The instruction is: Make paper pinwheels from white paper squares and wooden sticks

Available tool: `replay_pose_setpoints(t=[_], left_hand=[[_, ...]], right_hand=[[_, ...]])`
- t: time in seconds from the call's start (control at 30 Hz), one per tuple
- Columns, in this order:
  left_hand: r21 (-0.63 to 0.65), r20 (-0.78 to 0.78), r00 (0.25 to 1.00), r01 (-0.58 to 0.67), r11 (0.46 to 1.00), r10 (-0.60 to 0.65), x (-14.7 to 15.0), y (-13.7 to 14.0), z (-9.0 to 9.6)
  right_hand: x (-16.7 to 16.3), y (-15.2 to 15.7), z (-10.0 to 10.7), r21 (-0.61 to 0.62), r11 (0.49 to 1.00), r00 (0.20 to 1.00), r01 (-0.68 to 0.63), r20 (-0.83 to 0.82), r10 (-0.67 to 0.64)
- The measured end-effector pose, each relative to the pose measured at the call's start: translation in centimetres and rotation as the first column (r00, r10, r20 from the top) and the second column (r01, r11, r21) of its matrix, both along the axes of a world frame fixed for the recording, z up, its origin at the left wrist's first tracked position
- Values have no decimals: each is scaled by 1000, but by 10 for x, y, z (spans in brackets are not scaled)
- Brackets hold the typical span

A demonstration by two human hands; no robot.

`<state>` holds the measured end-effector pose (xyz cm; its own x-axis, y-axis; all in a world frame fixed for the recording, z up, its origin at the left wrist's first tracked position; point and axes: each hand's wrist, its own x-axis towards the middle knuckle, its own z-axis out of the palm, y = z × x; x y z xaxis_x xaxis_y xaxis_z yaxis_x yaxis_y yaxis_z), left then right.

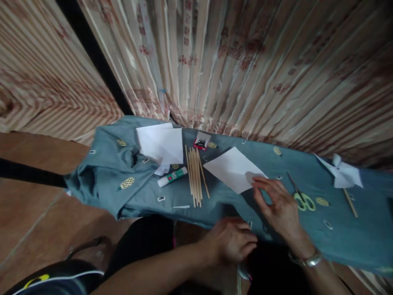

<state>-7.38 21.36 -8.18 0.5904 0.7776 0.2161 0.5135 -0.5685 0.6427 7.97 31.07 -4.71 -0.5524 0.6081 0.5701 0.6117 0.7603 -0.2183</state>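
Note:
A square sheet of white paper (235,170) lies on the cloth, turned so one corner points toward me. My right hand (278,203) is at its right corner, with thumb and fingertips closed on the edge. My left hand (235,239) is curled in front of the table's near edge, apart from the paper; its palm is hidden, so I cannot see whether anything is inside. Right of my right hand lie scissors (303,201) with pale green handles. Left of the sheet lies a bunch of thin wooden sticks (195,176).
Further left are a glue stick (172,177) and stacked white paper (162,143). A small open red box (201,142) stands behind the sticks. At the right lies a white paper pinwheel (342,172) on a stick. A pleated curtain (196,73) hangs behind the cloth-covered table (138,205).

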Motion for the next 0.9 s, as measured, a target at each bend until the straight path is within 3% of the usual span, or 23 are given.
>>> replay_pose_setpoints(t=[0.17,0.3,0.43,0.6,0.8,0.9], left_hand=[[107,124,976,-190,976,176,-26,6,16],[227,94,952,-306,924,292,-32,23,14],[193,-2,959,-278,941,284,-28,40,4],[134,-7,939,-340,931,344,-30,57,-10],[34,12,906,-424,905,424,-36,64,-21],[51,32,901,-433,900,432,-37,67,-18]], right_hand=[[52,-23,-31,-297,938,972,176,-99,-214],[67,-36,-29,-534,832,931,151,-205,-301],[72,-39,-21,-689,719,863,94,-303,-404],[70,-23,-31,-739,655,816,154,-279,-506],[57,2,-46,-725,654,820,215,-229,-524],[53,9,-47,-730,646,819,221,-220,-529]])
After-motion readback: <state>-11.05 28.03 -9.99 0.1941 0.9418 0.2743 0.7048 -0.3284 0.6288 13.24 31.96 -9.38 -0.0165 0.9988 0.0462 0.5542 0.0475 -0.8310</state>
